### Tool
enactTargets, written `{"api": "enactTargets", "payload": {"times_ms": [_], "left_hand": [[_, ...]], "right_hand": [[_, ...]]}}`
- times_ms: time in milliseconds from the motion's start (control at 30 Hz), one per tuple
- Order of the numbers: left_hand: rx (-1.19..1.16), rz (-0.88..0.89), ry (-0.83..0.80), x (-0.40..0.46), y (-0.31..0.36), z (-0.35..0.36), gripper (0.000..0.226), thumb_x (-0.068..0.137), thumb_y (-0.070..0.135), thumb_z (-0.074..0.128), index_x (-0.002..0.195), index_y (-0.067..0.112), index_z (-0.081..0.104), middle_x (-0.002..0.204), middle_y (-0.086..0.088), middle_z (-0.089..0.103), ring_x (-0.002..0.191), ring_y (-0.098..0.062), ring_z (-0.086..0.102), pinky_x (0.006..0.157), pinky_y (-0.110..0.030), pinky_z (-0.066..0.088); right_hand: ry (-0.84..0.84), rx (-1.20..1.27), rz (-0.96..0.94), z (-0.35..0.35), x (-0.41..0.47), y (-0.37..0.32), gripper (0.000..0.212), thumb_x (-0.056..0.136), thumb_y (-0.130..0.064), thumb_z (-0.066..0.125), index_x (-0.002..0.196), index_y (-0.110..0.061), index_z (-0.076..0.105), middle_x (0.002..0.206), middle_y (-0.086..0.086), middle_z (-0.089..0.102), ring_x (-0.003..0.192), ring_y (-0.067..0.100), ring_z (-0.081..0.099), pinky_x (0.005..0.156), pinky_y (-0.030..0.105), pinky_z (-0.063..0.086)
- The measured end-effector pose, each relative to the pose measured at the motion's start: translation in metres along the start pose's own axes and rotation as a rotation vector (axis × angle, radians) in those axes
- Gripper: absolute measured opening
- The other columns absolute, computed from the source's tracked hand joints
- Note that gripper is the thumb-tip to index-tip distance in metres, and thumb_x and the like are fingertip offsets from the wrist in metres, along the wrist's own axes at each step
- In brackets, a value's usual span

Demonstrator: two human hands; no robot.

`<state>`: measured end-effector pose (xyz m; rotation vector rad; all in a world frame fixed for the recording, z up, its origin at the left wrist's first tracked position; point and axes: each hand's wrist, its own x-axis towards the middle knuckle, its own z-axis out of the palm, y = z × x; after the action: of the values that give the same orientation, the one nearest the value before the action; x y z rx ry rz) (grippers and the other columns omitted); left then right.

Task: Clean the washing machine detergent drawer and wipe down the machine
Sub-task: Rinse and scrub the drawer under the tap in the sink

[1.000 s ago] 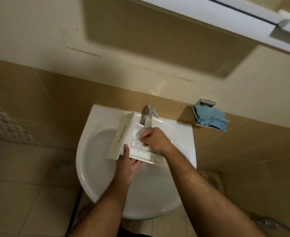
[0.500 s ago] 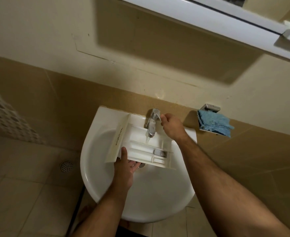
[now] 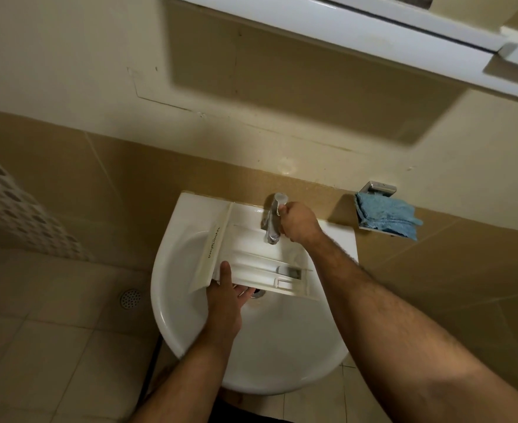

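The drawer point(image 3: 251, 264) lies tilted over the sink point(image 3: 282, 346), under the tap point(image 3: 271, 221), its labelled front panel toward 10 o'clock. The left hand point(image 3: 225, 300) grips the drawer at its 7 o'clock corner, thumb on top and fingers curled beneath. The right hand point(image 3: 299, 221), at the drawer's 1 o'clock and apart from it, is curled round the tap lever, and a blue cloth point(image 3: 386, 216) hangs on a wall holder at the sink's 2 o'clock.
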<state>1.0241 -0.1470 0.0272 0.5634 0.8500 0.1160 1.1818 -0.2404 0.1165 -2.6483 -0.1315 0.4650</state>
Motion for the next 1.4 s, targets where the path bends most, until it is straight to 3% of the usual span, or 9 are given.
{"api": "enactTargets", "payload": {"times_ms": [133, 233, 433, 633, 800, 967, 1133, 1300, 1400], "left_hand": [[0.051, 0.046, 0.021, -0.009, 0.005, -0.011, 0.047, 0.100, 0.029, 0.052, 0.145, 0.025, 0.039, 0.129, -0.010, 0.060, 0.102, -0.024, 0.066, 0.068, -0.040, 0.060], [0.067, 0.005, -0.044, -0.015, 0.008, -0.027, 0.045, 0.101, 0.031, 0.048, 0.145, 0.026, 0.042, 0.129, -0.011, 0.062, 0.106, -0.026, 0.065, 0.069, -0.041, 0.061], [0.017, -0.120, -0.113, -0.020, 0.006, -0.039, 0.042, 0.102, 0.037, 0.043, 0.137, 0.015, 0.051, 0.119, -0.011, 0.069, 0.102, -0.025, 0.068, 0.075, -0.046, 0.060], [-0.038, -0.167, -0.247, -0.021, 0.019, -0.042, 0.037, 0.101, 0.039, 0.040, 0.124, 0.016, 0.059, 0.112, -0.009, 0.072, 0.100, -0.025, 0.071, 0.086, -0.051, 0.055], [-0.018, -0.158, -0.399, -0.025, 0.041, -0.033, 0.037, 0.101, 0.039, 0.039, 0.128, 0.020, 0.057, 0.126, -0.008, 0.066, 0.116, -0.028, 0.063, 0.093, -0.055, 0.051], [0.067, -0.094, -0.534, -0.025, 0.078, -0.018, 0.044, 0.101, 0.040, 0.040, 0.140, 0.022, 0.048, 0.136, -0.007, 0.060, 0.125, -0.028, 0.057, 0.096, -0.053, 0.051], [0.259, -0.038, -0.668, -0.039, 0.126, -0.001, 0.054, 0.098, 0.046, 0.038, 0.146, 0.022, 0.043, 0.142, -0.007, 0.055, 0.131, -0.027, 0.051, 0.105, -0.049, 0.044], [0.324, 0.038, -0.778, -0.058, 0.171, 0.010, 0.053, 0.096, 0.032, 0.048, 0.148, 0.019, 0.040, 0.142, -0.010, 0.053, 0.131, -0.028, 0.052, 0.093, -0.046, 0.054], [0.410, 0.115, -0.863, -0.079, 0.195, 0.022, 0.052, 0.092, 0.024, 0.055, 0.143, 0.015, 0.046, 0.139, -0.011, 0.057, 0.127, -0.028, 0.054, 0.086, -0.046, 0.056]], "right_hand": [[0.024, 0.088, -0.009, 0.003, -0.011, 0.016, 0.038, 0.103, -0.038, 0.036, 0.086, -0.015, 0.061, 0.091, 0.010, 0.069, 0.083, 0.029, 0.065, 0.075, 0.037, 0.052], [0.158, 0.129, 0.103, 0.019, -0.031, 0.042, 0.039, 0.101, -0.043, 0.041, 0.099, -0.011, 0.064, 0.089, 0.003, 0.063, 0.083, 0.023, 0.057, 0.069, 0.030, 0.039], [0.431, 0.294, 0.111, 0.032, -0.066, 0.075, 0.020, 0.092, -0.031, 0.063, 0.101, -0.014, 0.068, 0.104, 0.003, 0.067, 0.097, 0.019, 0.062, 0.078, 0.027, 0.043], [0.191, 0.317, -0.018, 0.006, -0.091, 0.072, 0.025, 0.089, -0.036, 0.069, 0.108, -0.019, 0.069, 0.108, -0.005, 0.070, 0.102, 0.014, 0.063, 0.091, 0.033, 0.050], [0.051, -0.045, -0.025, -0.021, -0.105, 0.044, 0.038, 0.092, -0.044, 0.062, 0.127, -0.029, 0.062, 0.121, -0.004, 0.067, 0.111, 0.021, 0.060, 0.099, 0.041, 0.045], [0.092, -0.175, -0.035, -0.043, -0.115, 0.012, 0.041, 0.095, -0.037, 0.058, 0.134, -0.028, 0.056, 0.127, -0.002, 0.064, 0.115, 0.022, 0.058, 0.097, 0.037, 0.044], [0.089, 0.021, -0.091, -0.064, -0.130, -0.034, 0.039, 0.094, -0.015, 0.057, 0.132, -0.024, 0.058, 0.125, -0.001, 0.064, 0.106, 0.018, 0.060, 0.089, 0.030, 0.049], [0.115, 0.162, -0.123, -0.079, -0.151, -0.073, 0.048, 0.089, -0.009, 0.061, 0.134, -0.024, 0.056, 0.119, -0.003, 0.066, 0.102, 0.017, 0.062, 0.087, 0.030, 0.051], [0.164, 0.113, -0.139, -0.087, -0.166, -0.088, 0.037, 0.088, -0.007, 0.057, 0.120, -0.023, 0.063, 0.107, -0.002, 0.067, 0.096, 0.020, 0.063, 0.079, 0.032, 0.051]]}}
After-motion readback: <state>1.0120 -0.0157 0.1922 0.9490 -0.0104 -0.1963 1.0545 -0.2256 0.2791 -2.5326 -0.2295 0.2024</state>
